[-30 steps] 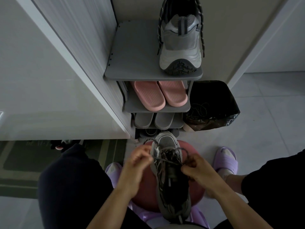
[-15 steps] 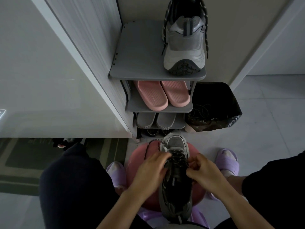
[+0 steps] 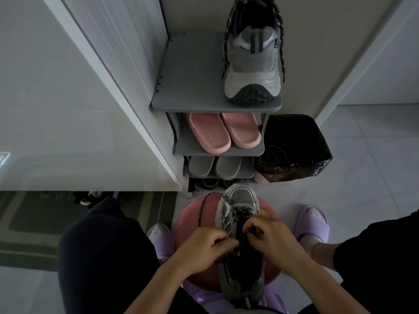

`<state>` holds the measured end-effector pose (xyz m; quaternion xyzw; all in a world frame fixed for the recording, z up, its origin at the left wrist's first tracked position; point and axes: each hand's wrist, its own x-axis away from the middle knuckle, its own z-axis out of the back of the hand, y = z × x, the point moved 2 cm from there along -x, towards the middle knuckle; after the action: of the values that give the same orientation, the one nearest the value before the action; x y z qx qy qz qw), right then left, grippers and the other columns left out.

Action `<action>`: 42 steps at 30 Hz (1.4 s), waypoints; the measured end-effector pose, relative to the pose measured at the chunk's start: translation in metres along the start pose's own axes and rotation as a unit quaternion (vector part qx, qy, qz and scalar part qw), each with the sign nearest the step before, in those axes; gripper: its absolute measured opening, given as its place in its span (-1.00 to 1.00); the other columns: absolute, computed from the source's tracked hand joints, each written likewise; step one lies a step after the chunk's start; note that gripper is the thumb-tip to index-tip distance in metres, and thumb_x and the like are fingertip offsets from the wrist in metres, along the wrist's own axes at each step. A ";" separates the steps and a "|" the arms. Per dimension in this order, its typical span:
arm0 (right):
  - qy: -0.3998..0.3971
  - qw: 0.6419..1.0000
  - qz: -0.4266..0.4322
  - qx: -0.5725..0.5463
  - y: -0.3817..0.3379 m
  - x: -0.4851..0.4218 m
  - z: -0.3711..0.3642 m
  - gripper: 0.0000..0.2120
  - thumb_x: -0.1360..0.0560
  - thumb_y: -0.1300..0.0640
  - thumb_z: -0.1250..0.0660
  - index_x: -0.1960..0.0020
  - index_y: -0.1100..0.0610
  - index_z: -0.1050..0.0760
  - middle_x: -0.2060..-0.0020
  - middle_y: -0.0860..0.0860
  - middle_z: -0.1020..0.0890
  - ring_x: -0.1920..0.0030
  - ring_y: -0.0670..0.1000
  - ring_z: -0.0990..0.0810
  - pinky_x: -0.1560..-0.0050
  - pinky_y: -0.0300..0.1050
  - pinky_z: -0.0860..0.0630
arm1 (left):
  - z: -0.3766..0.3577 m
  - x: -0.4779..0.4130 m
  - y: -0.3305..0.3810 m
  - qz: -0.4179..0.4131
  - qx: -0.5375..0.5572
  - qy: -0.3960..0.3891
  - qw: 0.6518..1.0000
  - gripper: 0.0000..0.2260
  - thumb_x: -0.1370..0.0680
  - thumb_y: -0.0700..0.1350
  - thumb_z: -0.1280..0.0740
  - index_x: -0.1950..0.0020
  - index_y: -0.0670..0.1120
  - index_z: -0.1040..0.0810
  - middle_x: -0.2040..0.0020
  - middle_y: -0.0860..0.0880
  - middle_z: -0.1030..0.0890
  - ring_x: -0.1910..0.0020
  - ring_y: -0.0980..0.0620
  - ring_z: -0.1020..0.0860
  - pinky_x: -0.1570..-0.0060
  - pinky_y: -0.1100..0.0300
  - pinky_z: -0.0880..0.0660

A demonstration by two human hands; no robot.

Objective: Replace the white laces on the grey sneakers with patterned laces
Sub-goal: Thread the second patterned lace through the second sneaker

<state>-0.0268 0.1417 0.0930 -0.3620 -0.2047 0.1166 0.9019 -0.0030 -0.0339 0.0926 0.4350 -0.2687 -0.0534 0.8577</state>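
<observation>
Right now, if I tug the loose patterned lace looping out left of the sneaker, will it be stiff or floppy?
Probably floppy but springy: the patterned lace arcs clear of the sneaker rather than lying limp. It looks like round braided cord, so likely grippy. The sneaker should barely shift, since the left hand and right hand pinch its laces.

Both forearms are extending forward, left hand [image 3: 204, 248] and right hand [image 3: 273, 240] sitting close together, fingers curling and pinching the patterned lace [image 3: 201, 211].

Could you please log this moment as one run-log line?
left hand: pinches patterned lace | right hand: pinches lace at tongue | sneaker: on pink stool
</observation>
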 end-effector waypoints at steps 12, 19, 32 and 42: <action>0.006 0.992 -0.071 -0.105 0.006 -0.004 0.005 -0.76 -0.42 0.24 -0.36 0.17 -0.11 -0.45 0.39 -0.08 -0.42 0.36 -0.20 -0.41 0.28 -0.37 -0.34 | 0.011 -0.061 0.004 -0.131 -0.274 0.123 0.945 -0.87 -0.44 -0.19 -0.24 0.06 -0.14 -0.54 0.01 -0.08 -0.57 -0.02 -0.09 -0.48 0.03 0.10 -0.40; -0.002 0.970 -0.102 -0.219 0.011 -0.006 0.003 -0.82 -0.44 0.31 -0.34 0.16 0.02 -0.53 0.33 0.06 -0.46 0.33 -0.08 -0.38 0.30 -0.39 -0.35 | 0.081 -0.037 -0.048 0.077 -0.325 0.212 0.918 -0.79 -0.56 -0.04 -0.25 -0.01 -0.12 -0.61 0.04 -0.07 -0.58 0.06 -0.05 -0.54 0.23 0.20 -0.33; -0.045 0.994 0.003 -0.099 -0.032 -0.024 0.009 -0.83 -0.40 0.01 -0.43 0.02 0.01 -0.61 0.26 -0.18 -0.49 0.27 -0.24 -0.47 0.21 -0.45 -0.36 | 0.046 -0.029 0.044 0.044 0.292 0.182 0.938 -0.91 -0.60 -0.18 -0.20 0.11 -0.12 -0.39 0.41 -0.03 -0.58 0.56 0.05 -0.51 0.57 0.28 -0.36; 0.015 0.987 -0.036 -0.156 -0.030 -0.039 0.014 -0.78 -0.50 0.07 -0.32 0.27 0.16 -0.50 0.45 -0.10 -0.48 0.47 -0.23 -0.42 0.39 -0.40 -0.33 | 0.027 -0.022 0.014 0.074 0.254 0.027 0.964 -0.87 -0.49 -0.22 -0.36 -0.01 -0.07 -0.61 0.12 -0.01 -0.66 0.18 0.19 -0.59 0.14 0.37 -0.49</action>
<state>-0.0656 0.1147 0.1119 -0.4923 -0.2193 0.0453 0.8412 -0.0378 -0.0374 0.1070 0.6191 -0.2814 0.0925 0.7273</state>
